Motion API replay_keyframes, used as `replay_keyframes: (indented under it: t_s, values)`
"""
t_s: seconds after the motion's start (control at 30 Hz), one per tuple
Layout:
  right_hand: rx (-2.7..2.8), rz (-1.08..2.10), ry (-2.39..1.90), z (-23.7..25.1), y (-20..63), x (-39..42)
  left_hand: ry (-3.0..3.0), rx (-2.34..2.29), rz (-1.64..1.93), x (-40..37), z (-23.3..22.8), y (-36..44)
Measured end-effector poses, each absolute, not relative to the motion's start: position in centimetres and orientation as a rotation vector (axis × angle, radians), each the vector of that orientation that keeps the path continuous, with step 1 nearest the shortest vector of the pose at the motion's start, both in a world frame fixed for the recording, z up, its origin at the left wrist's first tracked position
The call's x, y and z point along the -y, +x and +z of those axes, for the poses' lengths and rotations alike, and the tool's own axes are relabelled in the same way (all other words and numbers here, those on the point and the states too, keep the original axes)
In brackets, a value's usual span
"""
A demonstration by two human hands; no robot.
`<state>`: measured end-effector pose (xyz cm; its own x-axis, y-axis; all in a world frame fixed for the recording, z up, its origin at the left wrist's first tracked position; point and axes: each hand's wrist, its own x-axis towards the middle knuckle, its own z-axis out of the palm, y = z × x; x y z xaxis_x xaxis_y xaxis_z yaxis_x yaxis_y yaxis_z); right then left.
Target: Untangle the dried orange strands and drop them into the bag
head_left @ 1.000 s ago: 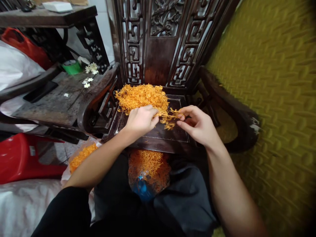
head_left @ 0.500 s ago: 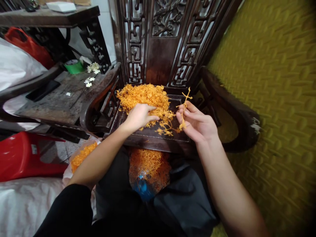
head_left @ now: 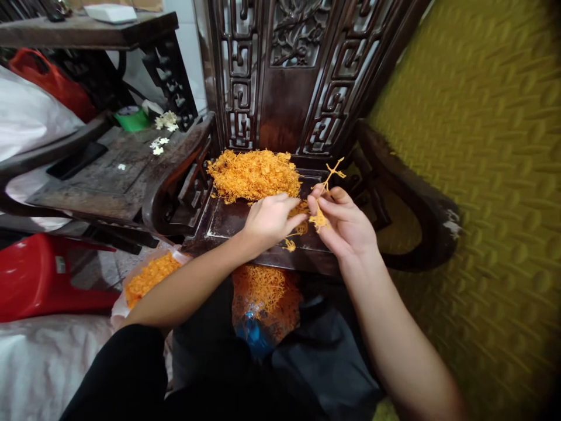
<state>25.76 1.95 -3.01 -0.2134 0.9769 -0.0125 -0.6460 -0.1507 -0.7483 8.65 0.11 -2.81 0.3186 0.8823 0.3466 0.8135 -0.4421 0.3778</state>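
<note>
A heap of tangled orange branched plastic stems (head_left: pixel 254 174) lies on the seat of a dark carved wooden chair (head_left: pixel 232 225). In front of the heap's right side, my left hand (head_left: pixel 272 217) is closed, with a few orange stems (head_left: pixel 289 244) showing around its fingertips; its grip is partly hidden. Close to its right, my right hand (head_left: pixel 350 222) pinches an orange branched stem (head_left: pixel 333 171) between thumb and fingers. The forked end points up, and its wider lower end (head_left: pixel 319 220) shows by the palm.
Below the seat edge, between my legs, sits a clear bag of orange stems (head_left: pixel 265 289). Another bag of orange pieces (head_left: pixel 151 278) stands left, near a red stool (head_left: pixel 30 275). Green tape (head_left: pixel 132 118), white flowers (head_left: pixel 158 143) and a black phone (head_left: pixel 78 161) rest on the neighbouring wooden seat.
My left hand has moved right and toward me, away from the heap, with orange strands at its fingers. My right hand has shifted slightly left, tilting its stem; the hands are closer together.
</note>
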Motion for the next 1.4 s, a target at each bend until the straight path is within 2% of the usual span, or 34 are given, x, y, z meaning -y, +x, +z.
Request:
replay_keyframes:
  t_s: [0.2, 0.33, 0.53, 0.63, 0.8, 0.9, 0.97, 1.2, 1.4]
  values:
    - [0.911, 1.547, -0.613, -2.4, 26.3, -1.5, 2.420, -1.698, 0.966, 0.2, -2.4, 8.6]
    - [0.949, 1.558, -0.607, -2.2, 26.2, -1.1, 2.504, -1.851, 0.889, 0.5, -2.1, 8.9]
    - [0.974, 1.410, -0.726, -2.6, 25.3, -0.7, 2.571, -1.719, 0.881, 0.3, -2.2, 9.3]
    - [1.141, 1.085, -0.851, -2.7, 25.8, -0.6, 2.489, -1.499, 0.932, 0.0, -2.0, 9.0]
    - [1.666, 0.286, -1.093, -2.5, 27.5, -0.7, 2.036, -1.119, 0.849, -0.2, -0.9, 7.7]
    - [1.879, 0.054, -1.089, -2.2, 27.9, -0.6, 1.832, -1.071, 0.837, -0.1, -0.5, 6.8]
    - [1.953, 0.098, -1.003, -2.2, 27.7, -0.5, 1.798, -1.046, 0.814, -0.1, -0.6, 6.3]
    - [2.052, 0.567, -0.870, -2.7, 26.2, -0.5, 1.831, -1.031, 0.738, -0.1, -1.2, 5.2]
    - [1.943, 0.668, -0.772, -2.6, 26.4, -0.7, 1.755, -1.031, 0.717, 0.3, -0.9, 4.4]
